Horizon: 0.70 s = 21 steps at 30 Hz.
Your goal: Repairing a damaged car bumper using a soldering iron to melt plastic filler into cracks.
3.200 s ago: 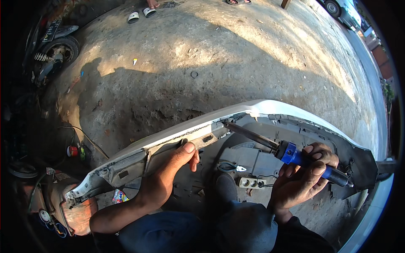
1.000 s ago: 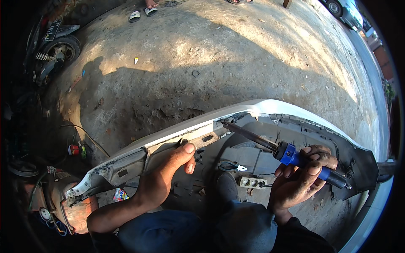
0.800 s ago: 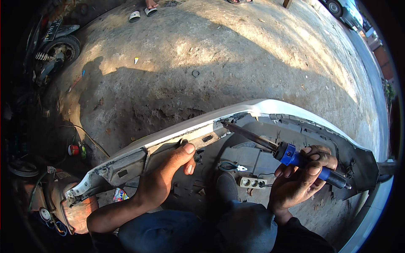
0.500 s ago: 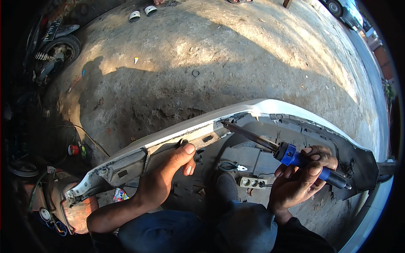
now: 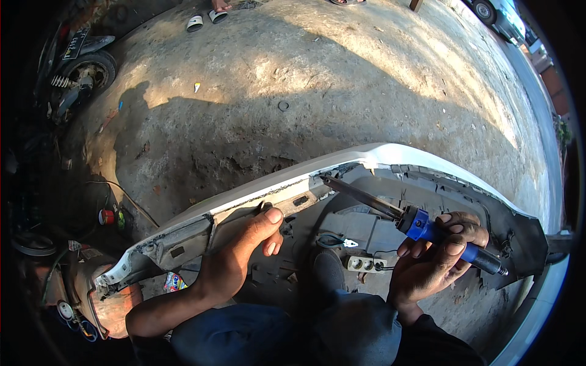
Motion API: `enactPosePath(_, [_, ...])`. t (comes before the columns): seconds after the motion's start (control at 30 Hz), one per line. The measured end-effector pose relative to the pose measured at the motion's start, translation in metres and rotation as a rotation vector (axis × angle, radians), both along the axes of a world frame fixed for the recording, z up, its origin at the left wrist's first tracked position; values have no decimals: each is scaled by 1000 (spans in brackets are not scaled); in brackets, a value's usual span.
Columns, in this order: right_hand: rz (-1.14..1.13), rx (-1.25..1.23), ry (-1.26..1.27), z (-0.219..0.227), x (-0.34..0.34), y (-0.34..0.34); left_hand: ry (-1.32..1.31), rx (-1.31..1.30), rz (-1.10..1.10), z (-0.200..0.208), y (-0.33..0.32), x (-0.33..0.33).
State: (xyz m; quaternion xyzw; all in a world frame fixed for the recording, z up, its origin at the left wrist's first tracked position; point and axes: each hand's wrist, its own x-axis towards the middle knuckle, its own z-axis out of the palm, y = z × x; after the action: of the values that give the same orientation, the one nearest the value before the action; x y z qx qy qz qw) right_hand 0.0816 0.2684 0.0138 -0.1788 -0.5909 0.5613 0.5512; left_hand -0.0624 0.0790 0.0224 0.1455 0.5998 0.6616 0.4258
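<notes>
Through the right hand (image 5: 441, 256) I grip a blue-handled tool (image 5: 422, 224), its tip at the inner edge of the white bumper (image 5: 390, 154); my left hand (image 5: 235, 259) is closed on the bumper's inner side. Pliers (image 5: 348, 243) lie within the bumper's curve.

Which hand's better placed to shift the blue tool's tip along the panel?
Probably right: the right hand grips the blue tool by its handle, tip near the white panel. The left hand is at the panel's inner side, without the tool.
</notes>
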Motion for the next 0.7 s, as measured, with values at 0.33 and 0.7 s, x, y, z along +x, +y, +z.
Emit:
enactPosePath(0.33, [-67, 14, 52, -4, -3, 2, 0, -34, -26, 1, -2, -1])
enactPosePath(0.7, [-26, -11, 43, -1, -2, 1, -10, -35, -25, 3, -1, -1])
